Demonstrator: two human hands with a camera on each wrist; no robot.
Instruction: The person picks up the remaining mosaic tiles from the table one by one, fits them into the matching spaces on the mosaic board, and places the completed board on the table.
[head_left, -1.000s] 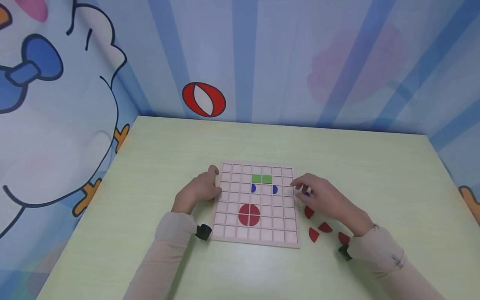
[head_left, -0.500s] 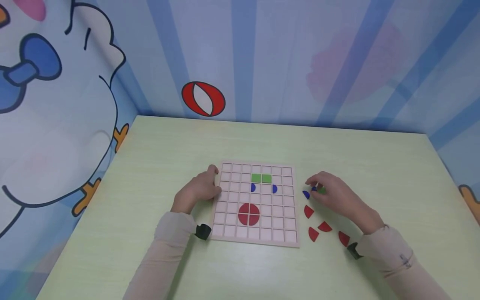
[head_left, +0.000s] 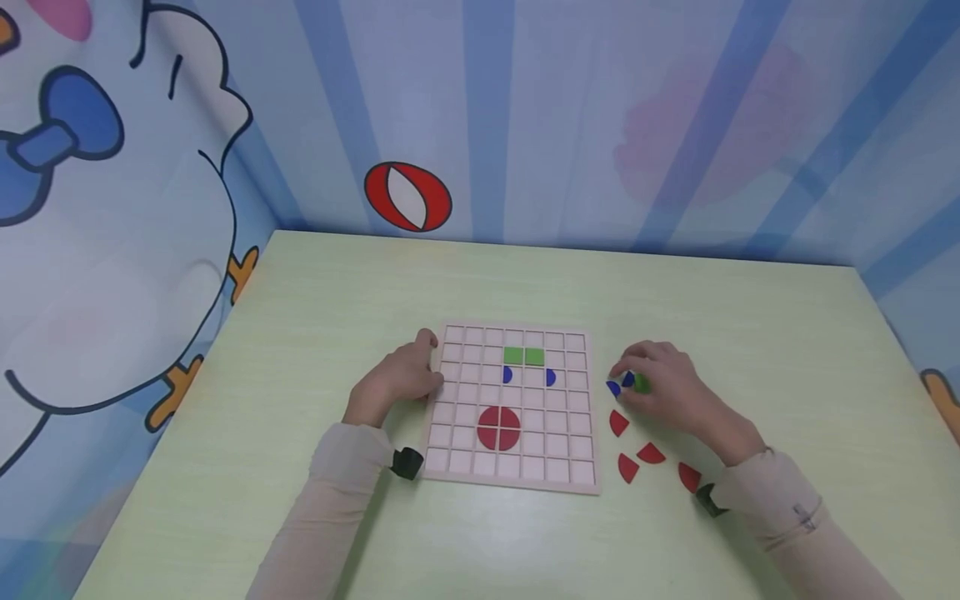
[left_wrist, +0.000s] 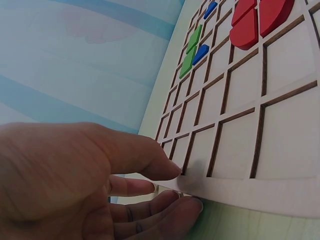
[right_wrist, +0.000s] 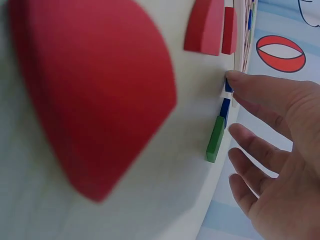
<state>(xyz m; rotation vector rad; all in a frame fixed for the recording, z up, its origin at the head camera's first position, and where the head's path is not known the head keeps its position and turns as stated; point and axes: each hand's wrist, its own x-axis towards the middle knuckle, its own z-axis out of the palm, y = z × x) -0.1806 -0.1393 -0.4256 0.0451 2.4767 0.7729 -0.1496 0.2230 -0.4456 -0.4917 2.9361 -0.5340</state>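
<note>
A pale square grid board (head_left: 534, 450) lies on the table, holding two green squares (head_left: 523, 357), two blue half-round pieces (head_left: 507, 375) and a red circle made of quarter pieces (head_left: 498, 428). My left hand (head_left: 401, 372) grips the board's left edge, thumb on the rim and fingers at the side below. To the right of the board, my right hand (head_left: 663, 387) pinches a loose blue half-round piece (head_left: 613, 388) between thumb and forefinger, low over the table. In the right wrist view the thumb mostly covers that piece. Its other fingers are spread beside a green block (right_wrist: 215, 140) and another blue piece (right_wrist: 225, 111).
Several red quarter pieces (head_left: 651, 453) lie scattered on the table right of the board, in front of my right hand. The pale green table (head_left: 360, 275) meets a painted wall (head_left: 555, 125) at its back edge.
My right hand has moved right, from beside the board's right edge to the loose blue and green pieces, and its fingers have closed around a blue one. My left hand stays put.
</note>
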